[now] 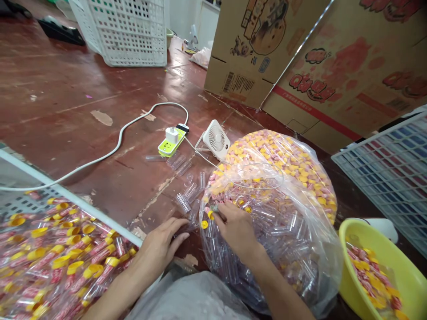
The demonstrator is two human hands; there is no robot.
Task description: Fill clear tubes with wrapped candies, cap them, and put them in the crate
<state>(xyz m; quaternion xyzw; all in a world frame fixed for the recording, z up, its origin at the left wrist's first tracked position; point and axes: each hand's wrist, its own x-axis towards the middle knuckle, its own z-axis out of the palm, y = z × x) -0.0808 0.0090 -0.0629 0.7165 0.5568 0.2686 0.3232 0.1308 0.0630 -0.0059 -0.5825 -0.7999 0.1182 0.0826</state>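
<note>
My right hand (pixel 235 227) reaches over a clear plastic bag full of empty transparent tubes (pixel 230 262). Its fingers are pinched together at a small yellow cap (pixel 211 215); whether a tube is attached is hidden. Another yellow cap (pixel 204 224) lies just left of it. My left hand (pixel 167 240) is low over the floor, thumb and fingers apart, beside loose clear tubes (pixel 192 217); nothing shows in its grasp. Left of that arm, a crate (pixel 100 218) is heaped with yellow-capped tubes (pixel 73 266) of red-and-white wrapped pieces.
Behind the tube bag is a bag of yellow-and-pink pieces (pixel 283 153). A white fan (pixel 216 138) and a green power strip (pixel 170 144) with a cable stand ahead. A yellow basin (pixel 347 266), a grey crate (pixel 383 155), cardboard boxes (pixel 247 66) and a white basket (pixel 133 35) surround them.
</note>
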